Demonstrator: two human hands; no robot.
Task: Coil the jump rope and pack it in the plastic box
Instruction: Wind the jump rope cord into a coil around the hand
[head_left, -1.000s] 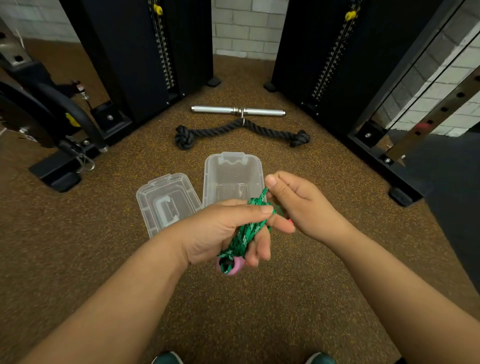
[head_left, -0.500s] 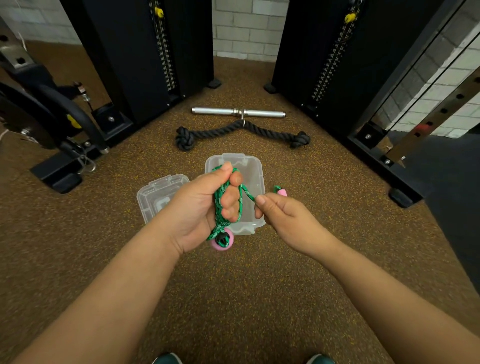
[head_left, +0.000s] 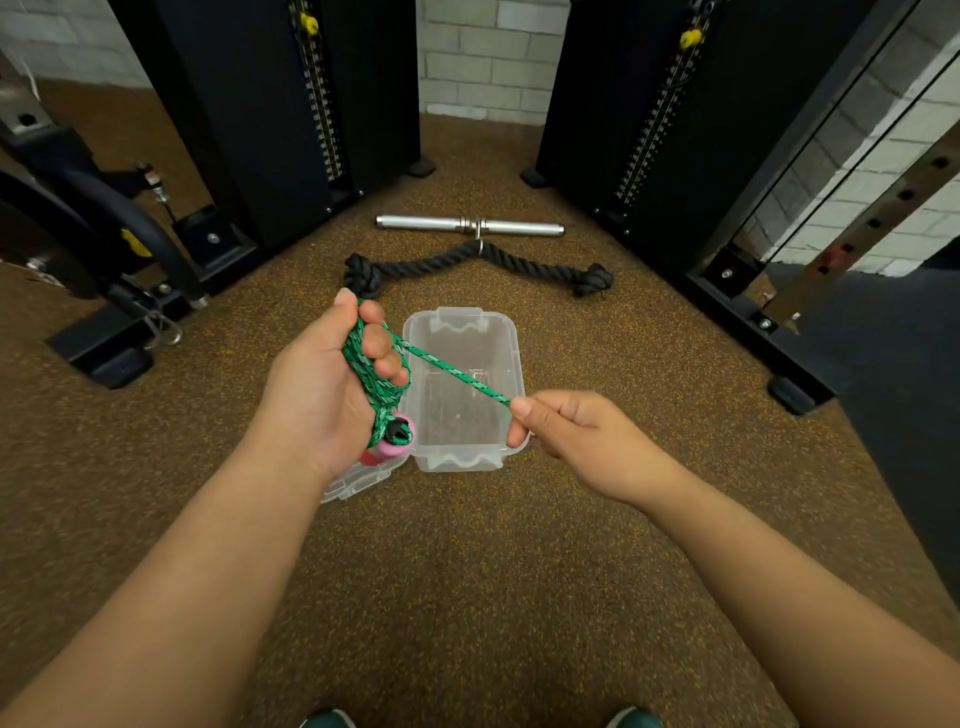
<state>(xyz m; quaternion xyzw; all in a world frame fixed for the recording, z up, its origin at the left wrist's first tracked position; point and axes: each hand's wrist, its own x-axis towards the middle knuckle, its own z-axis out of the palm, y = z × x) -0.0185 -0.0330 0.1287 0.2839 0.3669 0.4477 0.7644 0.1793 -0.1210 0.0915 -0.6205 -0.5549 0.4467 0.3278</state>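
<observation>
The left hand (head_left: 332, 384) grips most of the green jump rope (head_left: 374, 379) coiled, pink handle (head_left: 397, 434) dangling; the right hand (head_left: 563, 431) pinches the taut tail over the open plastic box (head_left: 511, 338). Packing remains.

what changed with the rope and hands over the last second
The right hand drew away from the left hand, down and to the right, pulling a taut strand of the rope across the box. The left hand rose a little. Unchanged: the coil in the left hand's grip, and the box and lid on the floor.
</observation>
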